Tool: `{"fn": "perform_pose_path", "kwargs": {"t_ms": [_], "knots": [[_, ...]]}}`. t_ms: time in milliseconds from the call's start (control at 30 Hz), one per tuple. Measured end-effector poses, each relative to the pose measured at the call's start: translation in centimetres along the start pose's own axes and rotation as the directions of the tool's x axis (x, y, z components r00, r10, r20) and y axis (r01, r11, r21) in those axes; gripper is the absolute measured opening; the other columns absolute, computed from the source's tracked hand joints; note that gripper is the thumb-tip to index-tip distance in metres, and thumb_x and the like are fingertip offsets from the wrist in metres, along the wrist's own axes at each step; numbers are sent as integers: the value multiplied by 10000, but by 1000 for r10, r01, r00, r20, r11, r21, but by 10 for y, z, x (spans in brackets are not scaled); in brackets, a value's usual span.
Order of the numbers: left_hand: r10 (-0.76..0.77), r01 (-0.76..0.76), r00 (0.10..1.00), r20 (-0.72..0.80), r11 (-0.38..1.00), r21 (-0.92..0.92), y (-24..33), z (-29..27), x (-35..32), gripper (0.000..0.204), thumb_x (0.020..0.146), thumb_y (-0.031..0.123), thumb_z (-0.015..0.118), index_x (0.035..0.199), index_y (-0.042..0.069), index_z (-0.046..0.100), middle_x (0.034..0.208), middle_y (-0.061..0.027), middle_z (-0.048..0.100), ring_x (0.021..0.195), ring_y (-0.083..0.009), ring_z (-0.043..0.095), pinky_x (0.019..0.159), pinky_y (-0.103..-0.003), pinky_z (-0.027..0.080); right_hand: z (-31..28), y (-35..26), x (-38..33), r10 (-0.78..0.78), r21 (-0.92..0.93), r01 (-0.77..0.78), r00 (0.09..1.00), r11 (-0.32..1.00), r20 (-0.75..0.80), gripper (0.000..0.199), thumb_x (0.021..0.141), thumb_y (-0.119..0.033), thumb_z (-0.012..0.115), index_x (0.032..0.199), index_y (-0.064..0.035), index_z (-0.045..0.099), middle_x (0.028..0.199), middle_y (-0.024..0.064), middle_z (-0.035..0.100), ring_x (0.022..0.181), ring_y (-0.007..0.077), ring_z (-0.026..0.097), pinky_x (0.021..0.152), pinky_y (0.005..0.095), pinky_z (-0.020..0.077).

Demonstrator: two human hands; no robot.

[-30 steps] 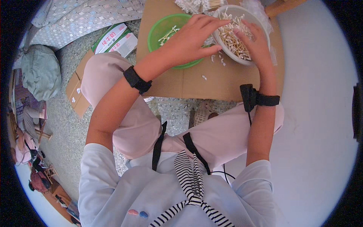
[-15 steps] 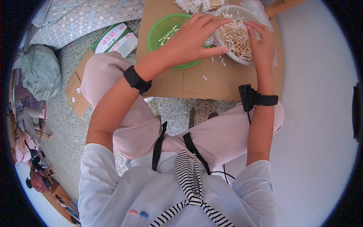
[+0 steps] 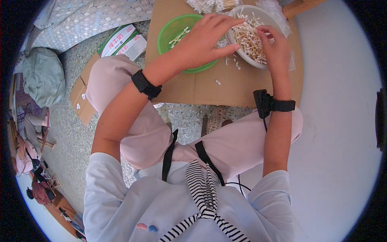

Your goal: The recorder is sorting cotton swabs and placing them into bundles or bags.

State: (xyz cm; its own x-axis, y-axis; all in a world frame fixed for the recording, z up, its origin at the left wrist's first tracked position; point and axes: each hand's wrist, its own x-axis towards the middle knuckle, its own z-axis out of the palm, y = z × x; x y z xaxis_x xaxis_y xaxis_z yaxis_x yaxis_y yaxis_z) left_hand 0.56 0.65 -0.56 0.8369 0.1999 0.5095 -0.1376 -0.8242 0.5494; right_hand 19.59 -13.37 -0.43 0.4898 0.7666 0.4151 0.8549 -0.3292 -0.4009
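Observation:
A white bowl (image 3: 264,13) at the far right of the board is heaped with cotton swabs (image 3: 250,40). Over its right side is my right hand (image 3: 276,48), with thumb and index finger pinched near the swabs; whatever is between the tips is too small to make out. My left hand (image 3: 207,38) hovers between the bowl and a green basin (image 3: 163,42), fingers and thumb spread apart with nothing visible in them. It hides part of the basin, where a few more swabs (image 3: 178,38) lie.
Brown cardboard (image 3: 242,88) lies under both containers, with small white cotton bits (image 3: 218,82) scattered on it. Bundles of swabs (image 3: 213,5) and clear plastic wrap (image 3: 276,10) are at its far edge. A flattened carton (image 3: 125,42) lies left; a white wall (image 3: 338,121) stands right.
My right hand has shifted slightly left and its fingers have curled into a pinch. The left hand has drawn back a little to the left.

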Motion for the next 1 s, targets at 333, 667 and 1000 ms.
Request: {"fn": "perform_pose_path", "kwargs": {"t_ms": [333,667,1000], "knots": [[3,-3,1000,-25,1000,1,-1,2,2,566,880,365,613,1375,135,460,1294,-168,500,1217,-351,429,1062,-440,322,-6,-4,8,25,276,49,965,960,-261,160,890,-160,630,1013,-67,671,918,116,695,859,230,664,790,342,506],[23,-28,995,-93,998,-51,2,-3,6,328,847,308,667,1104,105,677,1172,-82,603,1154,-274,508,1021,-400,366,-2,-63,-5,174,911,-118,983,395,52,199,894,-111,648,1057,2,665,969,71,696,883,127,648,782,233,510],[-79,13,970,-232,962,-271,-2,1,10,166,836,247,675,880,87,662,1062,-51,627,1067,-259,515,960,-377,376,-9,-61,-13,232,914,-143,971,380,56,146,884,-92,659,1004,-9,646,966,64,691,881,116,643,785,233,506]]}}
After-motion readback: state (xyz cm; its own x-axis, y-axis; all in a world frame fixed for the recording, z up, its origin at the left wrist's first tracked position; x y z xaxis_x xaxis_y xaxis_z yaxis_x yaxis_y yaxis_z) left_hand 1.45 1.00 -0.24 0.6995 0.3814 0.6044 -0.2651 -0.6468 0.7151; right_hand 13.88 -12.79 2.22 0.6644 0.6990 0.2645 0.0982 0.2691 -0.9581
